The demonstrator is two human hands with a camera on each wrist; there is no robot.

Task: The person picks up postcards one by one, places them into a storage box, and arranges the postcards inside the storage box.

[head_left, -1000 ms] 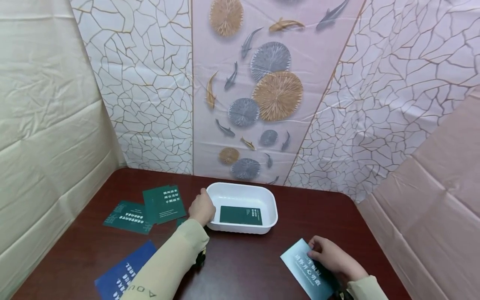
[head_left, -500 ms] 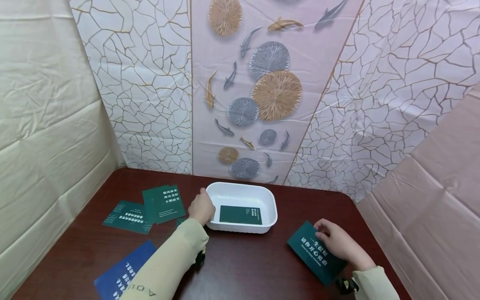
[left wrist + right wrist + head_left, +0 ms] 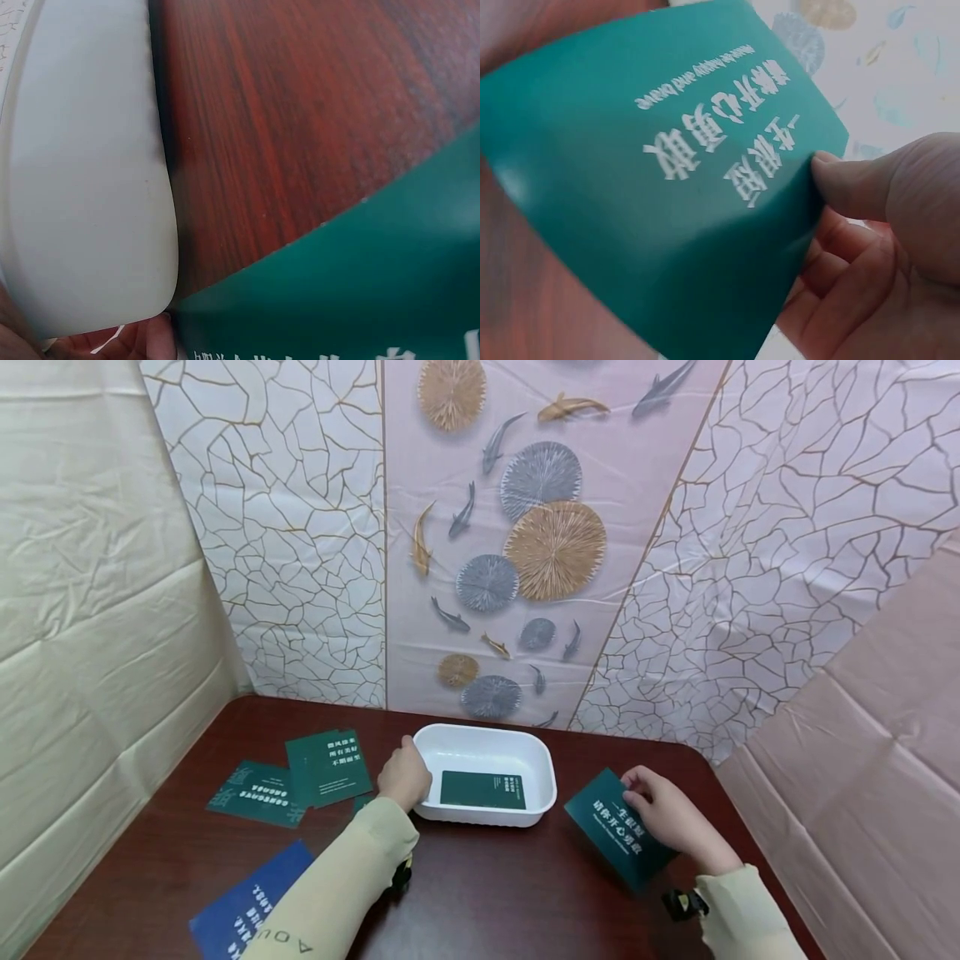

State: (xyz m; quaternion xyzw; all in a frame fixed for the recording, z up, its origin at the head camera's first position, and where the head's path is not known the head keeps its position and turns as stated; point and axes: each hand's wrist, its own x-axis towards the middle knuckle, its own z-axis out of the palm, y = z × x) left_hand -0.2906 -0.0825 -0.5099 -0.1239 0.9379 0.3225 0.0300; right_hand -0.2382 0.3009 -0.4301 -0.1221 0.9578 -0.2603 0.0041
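Observation:
My right hand point(image 3: 667, 810) pinches a dark green card point(image 3: 618, 831) with white lettering by its edge, thumb on the printed face and fingers behind. In the right wrist view the green card point(image 3: 660, 172) is tilted and slightly bowed, lifted off the table. My left hand point(image 3: 405, 775) grips the left end of a white plastic tray point(image 3: 487, 817); in the left wrist view its fingers curl under the wall of the tray point(image 3: 90, 180). Inside the tray lies another green card point(image 3: 480, 789), flat on the bottom.
Several green cards lie on the dark red table point(image 3: 495, 893) left of the tray, among them one card point(image 3: 330, 768) overlapping another card point(image 3: 258, 793). A blue card point(image 3: 251, 902) is partly covered by the left sleeve. Cloth-covered walls point(image 3: 315, 568) stand behind and at both sides.
My right hand has raised the green card and carried it away from me, bringing it nearer the tray. The left hand and the tray have stayed in place.

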